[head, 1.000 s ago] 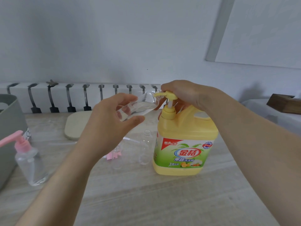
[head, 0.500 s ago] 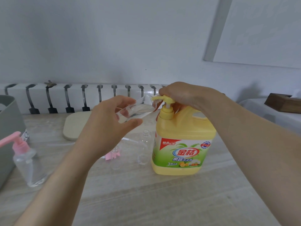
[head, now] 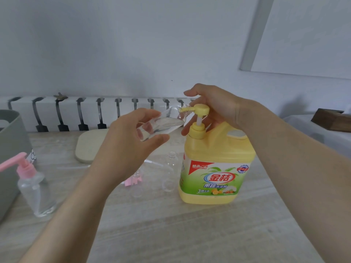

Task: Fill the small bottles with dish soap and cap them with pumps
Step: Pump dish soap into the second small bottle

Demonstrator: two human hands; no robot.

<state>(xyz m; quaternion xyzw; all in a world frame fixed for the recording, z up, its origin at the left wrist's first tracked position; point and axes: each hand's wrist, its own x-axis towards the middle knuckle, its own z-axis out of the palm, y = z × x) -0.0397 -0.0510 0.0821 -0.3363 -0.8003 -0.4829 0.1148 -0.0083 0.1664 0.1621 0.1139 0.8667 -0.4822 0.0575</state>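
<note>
My left hand holds a small clear bottle tilted on its side, its mouth against the nozzle of the yellow pump. The pump tops a big yellow dish soap jug standing on the table. The pump head is up, with its white stem showing. My right hand hovers just behind and above the pump head, fingers apart. A clear bottle with no cap stands left of the jug. Another small bottle with a pink pump is partly hidden behind my left forearm. At the far left stands a capped bottle with a pink pump.
A grey bin stands at the left edge. A beige board lies at the back of the table, in front of a white rack with black clips. A dark wooden box sits at the far right.
My right hand was pressing the pump head down; it has lifted off with fingers spread, and the pump head has risen. The left hand keeps the small bottle at the nozzle.
</note>
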